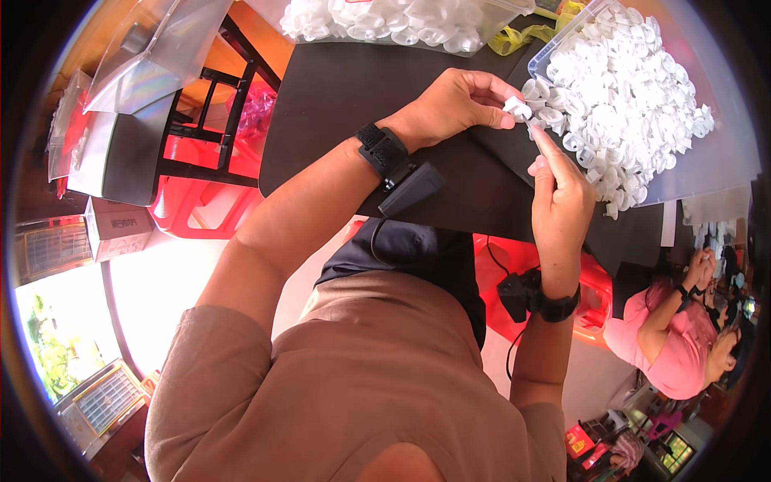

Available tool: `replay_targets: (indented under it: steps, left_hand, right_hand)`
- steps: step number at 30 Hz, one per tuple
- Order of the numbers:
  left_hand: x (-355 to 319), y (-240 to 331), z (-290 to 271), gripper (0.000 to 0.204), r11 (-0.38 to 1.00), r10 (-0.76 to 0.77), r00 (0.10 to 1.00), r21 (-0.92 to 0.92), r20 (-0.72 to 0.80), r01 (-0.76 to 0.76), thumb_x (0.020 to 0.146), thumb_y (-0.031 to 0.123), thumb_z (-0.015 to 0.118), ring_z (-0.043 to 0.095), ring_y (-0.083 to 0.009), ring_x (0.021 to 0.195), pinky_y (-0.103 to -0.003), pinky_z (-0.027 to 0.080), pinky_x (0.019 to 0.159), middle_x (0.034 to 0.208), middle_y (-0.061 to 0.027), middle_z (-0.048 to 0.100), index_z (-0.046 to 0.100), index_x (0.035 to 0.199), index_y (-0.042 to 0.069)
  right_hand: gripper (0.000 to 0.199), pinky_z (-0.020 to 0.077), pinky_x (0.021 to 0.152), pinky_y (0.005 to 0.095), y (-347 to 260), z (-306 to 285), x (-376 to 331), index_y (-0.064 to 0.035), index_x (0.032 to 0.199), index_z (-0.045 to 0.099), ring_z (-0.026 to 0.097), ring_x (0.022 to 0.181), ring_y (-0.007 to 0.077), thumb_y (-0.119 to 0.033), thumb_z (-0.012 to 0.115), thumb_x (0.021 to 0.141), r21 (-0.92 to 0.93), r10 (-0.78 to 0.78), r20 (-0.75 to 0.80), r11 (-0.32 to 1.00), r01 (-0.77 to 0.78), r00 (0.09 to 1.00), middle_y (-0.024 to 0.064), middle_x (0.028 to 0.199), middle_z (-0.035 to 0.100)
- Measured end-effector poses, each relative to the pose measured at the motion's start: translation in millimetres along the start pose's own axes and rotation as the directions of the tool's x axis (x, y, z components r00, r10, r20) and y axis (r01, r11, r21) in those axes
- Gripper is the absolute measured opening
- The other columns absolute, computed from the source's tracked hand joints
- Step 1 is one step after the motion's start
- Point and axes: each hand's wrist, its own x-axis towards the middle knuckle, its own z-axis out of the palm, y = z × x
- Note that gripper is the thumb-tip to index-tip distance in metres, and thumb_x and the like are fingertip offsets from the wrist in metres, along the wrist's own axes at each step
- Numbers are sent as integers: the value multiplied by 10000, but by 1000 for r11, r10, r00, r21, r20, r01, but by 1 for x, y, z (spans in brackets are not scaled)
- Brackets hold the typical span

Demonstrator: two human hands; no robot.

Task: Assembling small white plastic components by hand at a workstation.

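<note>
My left hand [474,100] pinches a small white plastic part [516,109] between thumb and fingertips, at the near left edge of a heap of similar parts. Close beside it is my right hand [562,189], its index finger stretched up toward the held part and its thumb apart from that finger. Its other fingers are partly hidden. The heap of white plastic parts [626,96] spills from a clear plastic bin [697,64] lying at the right of the black table [321,104]. Black straps with small devices circle both my wrists.
Another clear bin [502,12] full of white translucent parts stands at the far edge. Beside it lies a yellow plastic bag [514,38]. Red plastic stools [193,207] show below the tabletop. At right, a person in pink [671,341] works with raised hands.
</note>
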Motion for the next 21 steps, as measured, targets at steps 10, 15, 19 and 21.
replay_targets:
  steps: [10,15,19,21]
  left_hand:
    - [1,0,1,272,999,-20,1000,40,-11,20,792,-33,733,653,-128,903,-264,524,865,973,-57,703,689,1055,21]
    - [1,-1,0,274,992,-14,1000,124,7,13,827,-25,706,651,-137,972,-272,532,899,1058,-79,689,667,1096,12]
    - [1,0,0,267,988,-12,1000,155,4,11,830,-30,701,652,-136,970,-273,533,900,1062,-81,688,667,1091,12]
    - [1,1,1,264,987,-15,1000,161,1,15,830,-31,700,652,-136,971,-273,533,900,1063,-82,688,667,1089,11]
  right_hand:
    - [378,491,640,408,-3,0,3,-105,1202,639,636,708,307,22,539,861,-48,4,52,999,-1,999,146,816,641]
    - [363,486,634,421,-6,1,4,-97,1190,642,628,711,335,21,539,863,-49,3,65,999,1,998,157,822,638]
    - [358,487,637,426,-7,1,5,-96,1188,642,629,721,344,16,542,864,-63,-2,79,998,7,997,162,838,644]
    - [354,487,643,428,-6,1,5,-91,1188,642,633,736,350,14,543,865,-68,5,87,998,0,996,170,862,651]
